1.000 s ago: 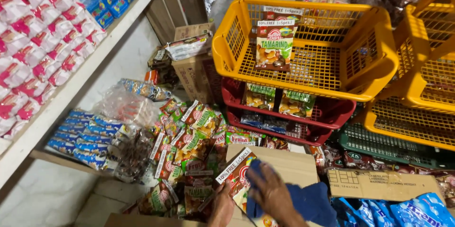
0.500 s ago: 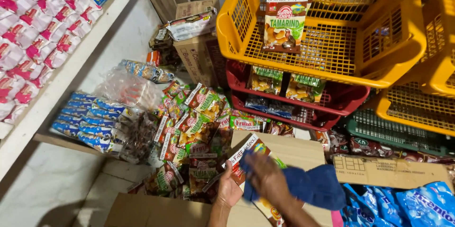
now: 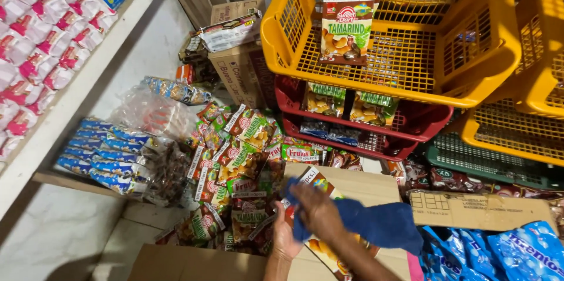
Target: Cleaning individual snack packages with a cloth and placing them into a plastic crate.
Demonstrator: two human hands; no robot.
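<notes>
Lower centre of frame: right hand (image 3: 317,210) closed on blue cloth (image 3: 376,225) over snack packet (image 3: 314,184), left hand (image 3: 285,237) gripping packet's lower edge; risk of toppling adjacent packet pile (image 3: 235,157) through careless wiping.

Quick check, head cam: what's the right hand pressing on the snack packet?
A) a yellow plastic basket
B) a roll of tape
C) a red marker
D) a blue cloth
D: the right hand grips a blue cloth laid over the orange snack packet, which the left hand steadies above the open brown cardboard box.
</notes>
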